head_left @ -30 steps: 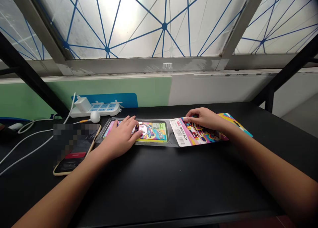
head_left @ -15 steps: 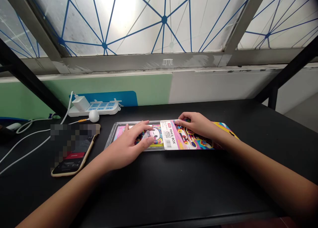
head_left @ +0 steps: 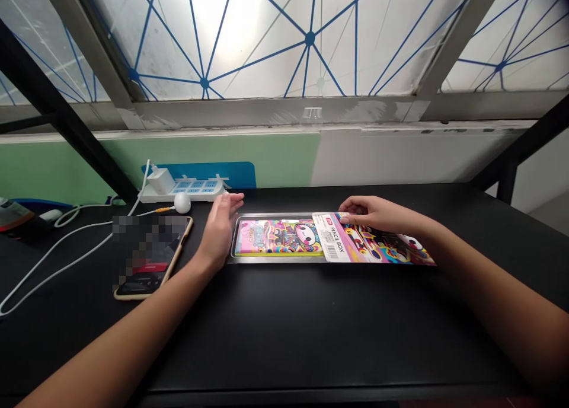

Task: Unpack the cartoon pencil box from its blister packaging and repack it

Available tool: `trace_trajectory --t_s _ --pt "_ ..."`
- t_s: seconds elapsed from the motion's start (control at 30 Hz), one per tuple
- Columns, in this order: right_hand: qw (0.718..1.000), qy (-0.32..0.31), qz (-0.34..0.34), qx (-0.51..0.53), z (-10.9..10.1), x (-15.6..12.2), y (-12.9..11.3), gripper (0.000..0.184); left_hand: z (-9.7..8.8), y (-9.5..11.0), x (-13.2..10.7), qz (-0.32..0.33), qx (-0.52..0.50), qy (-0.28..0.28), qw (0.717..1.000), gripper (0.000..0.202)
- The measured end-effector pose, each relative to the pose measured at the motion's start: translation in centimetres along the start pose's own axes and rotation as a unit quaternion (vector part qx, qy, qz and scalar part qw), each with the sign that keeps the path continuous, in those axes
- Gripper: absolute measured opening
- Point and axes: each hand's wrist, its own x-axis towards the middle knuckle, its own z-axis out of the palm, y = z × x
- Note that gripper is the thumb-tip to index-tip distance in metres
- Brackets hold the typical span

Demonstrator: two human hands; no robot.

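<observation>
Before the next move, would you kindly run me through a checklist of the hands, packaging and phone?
1. Right hand on the printed packaging: ok, at its far edge.
2. Left hand beside the clear tray's left end: ok; firm contact, cannot tell.
3. Colourful case lying in the tray: ok.
4. Tray fully covered: not ok, left part exposed.
5. Tray's right end aligned: cannot tell, hidden.
6. Phone apart from tray: ok.

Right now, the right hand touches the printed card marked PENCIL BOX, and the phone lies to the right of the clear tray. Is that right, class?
Not quite: the head view shows the phone to the left of the clear tray. The right hand does touch the printed card marked PENCIL BOX.
</observation>
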Motion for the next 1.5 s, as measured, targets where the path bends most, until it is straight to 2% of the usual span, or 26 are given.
trace_trajectory --t_s 0.13,0.27,0.4,0.63,0.77,0.83,0.93,1.07,1.13,1.2,1.27,1.33,1.5 --pt "0.999 0.027 -0.012 -0.023 0.6 0.4 -0.8 0.059 0.6 0.4 -0.9 0.014 -0.032 -0.016 0.999 0.052" --pt "0.998 0.02 -0.031 -0.044 1.8 1.7 -3.1 0.066 0.7 1.0 -1.0 0.028 -0.041 -0.018 0.999 0.058" --pt "0.996 -0.014 -0.043 -0.081 3.4 3.9 -7.1 0.068 0.7 1.1 -1.0 0.029 -0.078 -0.029 0.996 0.061" --pt "0.981 -0.06 -0.118 -0.141 7.8 7.8 -15.2 0.051 0.6 0.5 -0.6 0.029 -0.088 -0.017 0.996 0.061" --pt "0.978 -0.05 -0.136 -0.149 9.2 7.8 -17.0 0.056 0.6 0.3 -0.3 0.008 -0.107 -0.007 0.994 0.053" --pt "0.979 -0.033 -0.14 -0.143 8.8 7.1 -16.3 0.059 0.4 0.3 -0.1 -0.009 -0.114 0.012 0.993 0.042" --pt "0.985 0.029 -0.122 -0.119 6.9 5.4 -13.2 0.061 0.1 0.1 0.1 -0.053 -0.103 0.041 0.992 0.017" --pt "0.988 0.128 -0.053 -0.074 3.9 2.4 -6.1 0.06 0.0 -0.3 0.3 -0.097 -0.091 0.042 0.99 0.045" --pt "0.99 0.138 0.028 0.008 2.9 1.0 -2.6 0.059 0.1 -0.3 0.2 -0.112 -0.091 0.034 0.989 0.053" --pt "0.985 0.131 0.078 0.083 2.4 0.0 -0.4 0.056 0.2 -0.2 0.2 -0.127 -0.105 0.027 0.986 0.054" --pt "0.979 0.114 0.091 0.14 2.4 -0.5 0.4 0.052 0.3 -0.1 0.2 -0.144 -0.135 0.027 0.98 0.049" --pt "0.978 0.082 0.076 0.176 2.7 -0.6 0.2 0.05 0.3 0.1 0.3 -0.162 -0.161 0.036 0.973 0.043" --pt "0.987 0.02 0.034 0.158 3.1 -0.4 -0.9 0.046 0.2 0.1 0.4 -0.174 -0.165 0.054 0.969 0.035"
